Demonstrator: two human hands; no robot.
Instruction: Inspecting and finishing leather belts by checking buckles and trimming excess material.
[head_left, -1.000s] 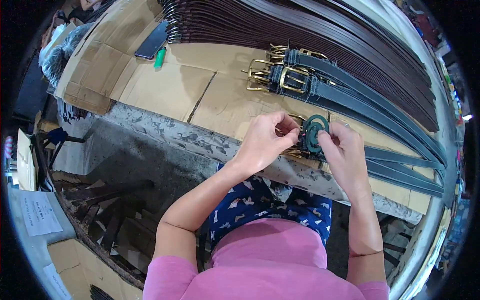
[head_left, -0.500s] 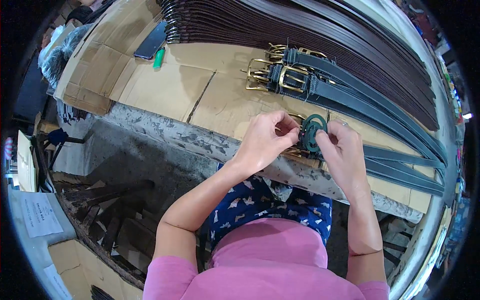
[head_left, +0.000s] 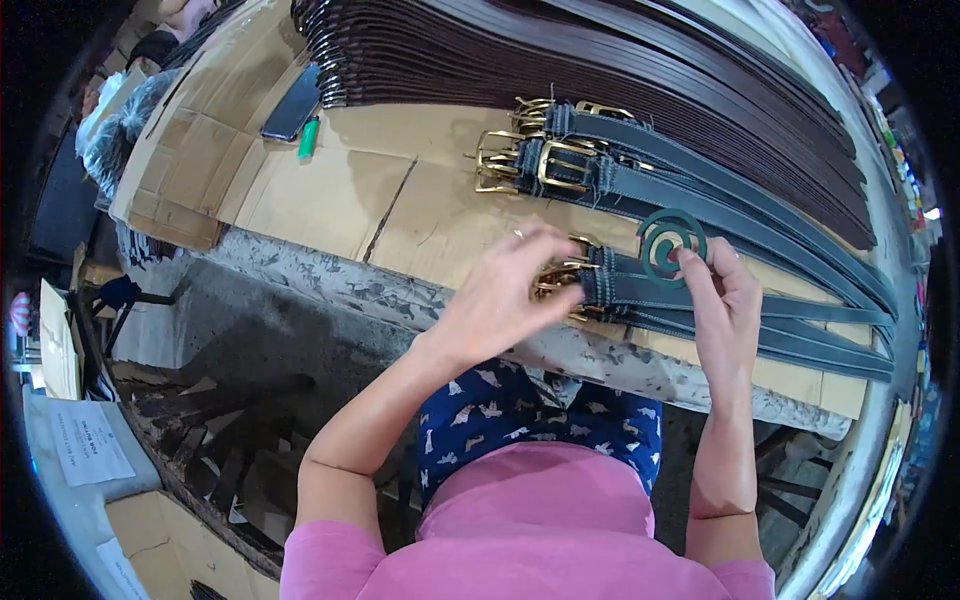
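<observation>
Now the green coil [head_left: 650,256] is drawn right, off the near buckles [head_left: 549,284], pinched by the right hand [head_left: 729,297], while the left hand [head_left: 500,298] is spread, seemingly empty.

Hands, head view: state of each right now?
Left hand: open, by the belt buckles; contact can't be told.
Right hand: closed, holding the green coil.

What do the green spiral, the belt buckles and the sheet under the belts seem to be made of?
Green spiral: perhaps pressed powder or plastic; its matte, even surface leaves this open. Belt buckles: polished golden metal, probably, by their bright glints. Sheet: matte brown cardboard, by its creases.
</observation>
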